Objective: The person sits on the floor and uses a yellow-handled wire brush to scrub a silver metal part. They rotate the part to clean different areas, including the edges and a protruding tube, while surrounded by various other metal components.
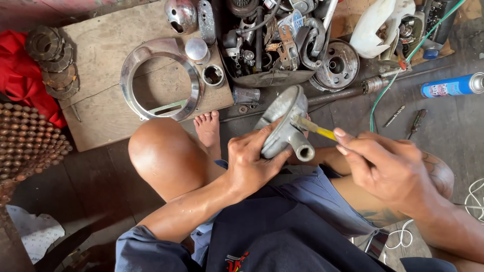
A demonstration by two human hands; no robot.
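Parts heap (272, 40) ahead; right floor (448, 126) open

The left hand (247, 163) is covering the near side of the grey metal part (285, 126). The right hand (385, 168) is hiding the yellow tool's (315, 128) handle, and the right forearm is running off the lower right edge.

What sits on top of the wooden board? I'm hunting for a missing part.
On the wooden board lie a chrome ring, a dome cap, a small cylinder and a cup. Anything beneath them is covered.
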